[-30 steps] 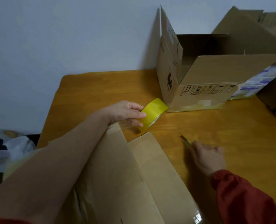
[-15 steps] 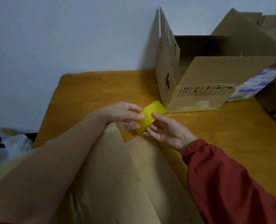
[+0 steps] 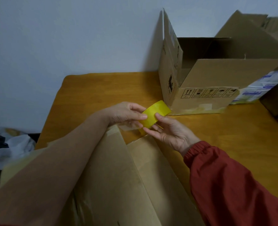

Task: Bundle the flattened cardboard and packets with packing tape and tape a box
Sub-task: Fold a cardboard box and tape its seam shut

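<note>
**Tape roll held in both hands**

Tape roll (image 3: pixel 154 114), bright yellow and wide, hangs tilted just in front of the open box's (image 3: pixel 200 95) near-left corner, over the flattened cardboard's (image 3: pixel 118 176) far edge. The left hand (image 3: pixel 125 114) pinches its side away from the box. The right hand (image 3: pixel 171 134), down on the table (image 3: pixel 232 136) a second ago, now grips it too, thumb on top and fingers beneath.

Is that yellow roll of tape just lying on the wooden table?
No, the yellow roll of packing tape is held up over the wooden table, pinched between the left hand and the right hand.
</note>
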